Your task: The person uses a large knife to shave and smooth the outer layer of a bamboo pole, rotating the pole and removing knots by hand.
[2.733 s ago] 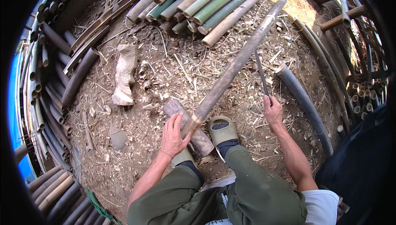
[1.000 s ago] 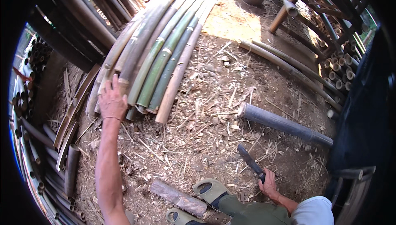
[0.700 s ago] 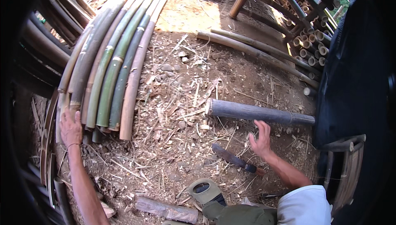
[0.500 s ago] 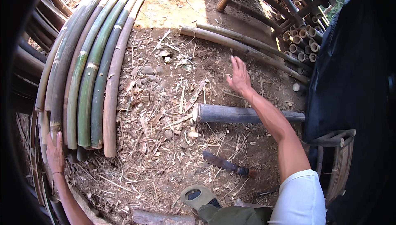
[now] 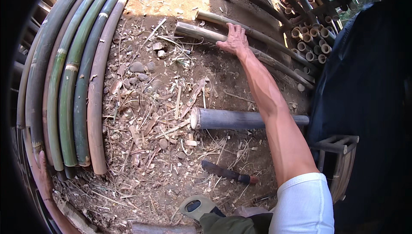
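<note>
My right hand (image 5: 235, 40) is over the nearer of two slim bamboo poles (image 5: 274, 64) on the ground. Its thumb lies on the near side, and its fingers bend over toward the farther pole (image 5: 214, 17). At the far left, my left hand (image 5: 43, 178) is closed around a pale bamboo pole (image 5: 28, 141) beside the ends of several long green and brown poles (image 5: 68, 118); some of its fingers are hidden. Under my right forearm lies a thick dark bamboo piece (image 5: 227, 119). Nearer my foot is a machete-like blade (image 5: 223, 171) with a dark wrapped handle.
Wood shavings and small stones (image 5: 137, 66) litter the dirt. Cut bamboo pieces (image 5: 309, 41) are stacked at the back right. A black sheet (image 5: 352, 105) hangs on the right, beside a low bamboo stool (image 5: 339, 148). My foot in an olive-coloured shoe (image 5: 195, 206) is at the bottom.
My right hand has moved forward and slightly left, from above the ground onto the slim pole. The view has shifted; my left hand stays at the pole on the left.
</note>
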The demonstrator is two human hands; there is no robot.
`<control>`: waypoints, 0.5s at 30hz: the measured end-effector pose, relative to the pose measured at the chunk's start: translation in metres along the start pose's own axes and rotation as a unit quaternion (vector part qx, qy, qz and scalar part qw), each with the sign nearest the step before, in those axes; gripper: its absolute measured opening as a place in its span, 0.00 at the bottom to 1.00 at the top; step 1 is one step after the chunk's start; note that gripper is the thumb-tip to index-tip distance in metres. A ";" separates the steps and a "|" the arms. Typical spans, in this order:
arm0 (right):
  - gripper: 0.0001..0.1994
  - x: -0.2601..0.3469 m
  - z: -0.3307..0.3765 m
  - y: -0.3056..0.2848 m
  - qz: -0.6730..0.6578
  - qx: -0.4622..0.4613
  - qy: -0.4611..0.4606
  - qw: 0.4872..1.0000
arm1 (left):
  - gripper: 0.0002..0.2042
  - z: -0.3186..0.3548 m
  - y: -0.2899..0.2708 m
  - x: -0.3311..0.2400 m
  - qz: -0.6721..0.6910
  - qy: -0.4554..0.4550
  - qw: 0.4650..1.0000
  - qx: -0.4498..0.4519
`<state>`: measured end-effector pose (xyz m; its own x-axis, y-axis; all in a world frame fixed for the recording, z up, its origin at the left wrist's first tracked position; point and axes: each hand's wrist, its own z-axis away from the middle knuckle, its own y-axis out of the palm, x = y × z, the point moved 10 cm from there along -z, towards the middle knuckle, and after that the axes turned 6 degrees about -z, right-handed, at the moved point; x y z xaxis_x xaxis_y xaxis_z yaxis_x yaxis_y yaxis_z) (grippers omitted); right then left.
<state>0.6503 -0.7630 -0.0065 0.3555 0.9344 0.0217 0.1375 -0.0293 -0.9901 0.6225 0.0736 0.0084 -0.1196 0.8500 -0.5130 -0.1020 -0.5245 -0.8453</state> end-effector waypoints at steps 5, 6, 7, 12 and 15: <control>0.33 -0.006 0.036 0.037 0.023 0.217 -0.026 0.976 | 0.34 -0.007 -0.004 -0.002 -0.062 0.051 0.996 -0.038; 0.28 0.015 0.056 0.038 0.042 0.215 -0.064 0.974 | 0.33 -0.004 -0.011 -0.006 -0.085 0.063 0.993 -0.053; 0.24 0.047 0.088 0.034 0.000 0.205 -0.129 0.970 | 0.32 0.007 -0.032 -0.015 -0.220 0.109 0.957 -0.154; 0.24 0.122 0.194 -0.052 -0.148 -0.015 -0.287 0.946 | 0.25 0.136 0.004 -0.177 0.001 0.228 0.926 -0.302; 0.29 0.214 0.242 -0.126 -0.240 -0.018 -0.342 0.909 | 0.38 0.200 0.109 -0.213 0.447 0.052 0.893 0.015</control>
<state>0.4848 -0.4735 0.0896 -0.4085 0.8447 0.3458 0.1591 0.4390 -0.8843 0.4399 -0.1743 0.0557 -0.0741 0.0912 -0.9931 -0.0381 -0.9953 -0.0885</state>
